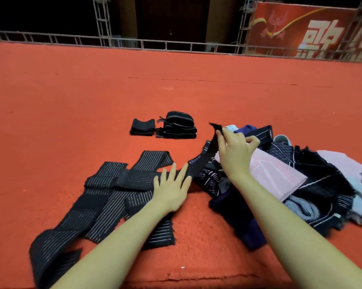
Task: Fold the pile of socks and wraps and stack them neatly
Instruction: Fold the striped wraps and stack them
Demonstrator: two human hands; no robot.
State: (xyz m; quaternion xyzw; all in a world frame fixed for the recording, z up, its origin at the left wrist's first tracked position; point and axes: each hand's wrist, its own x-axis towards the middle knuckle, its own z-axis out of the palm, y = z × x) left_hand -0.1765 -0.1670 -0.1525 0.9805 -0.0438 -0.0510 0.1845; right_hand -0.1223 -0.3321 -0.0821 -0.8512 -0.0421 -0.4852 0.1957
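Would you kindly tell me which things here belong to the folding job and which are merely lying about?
Part of the job:
- black strap, pinched in the right hand
- striped wraps under the open left hand
- unsorted pile
- folded stack
- folded black piece

Just there:
- red carpet
- metal railing
- red banner

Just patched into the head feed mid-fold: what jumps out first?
The right hand pinches a black strap and lifts it from the jumbled pile on the right. The left hand lies flat on striped black wraps spread on the red carpet. A small folded stack sits beyond.
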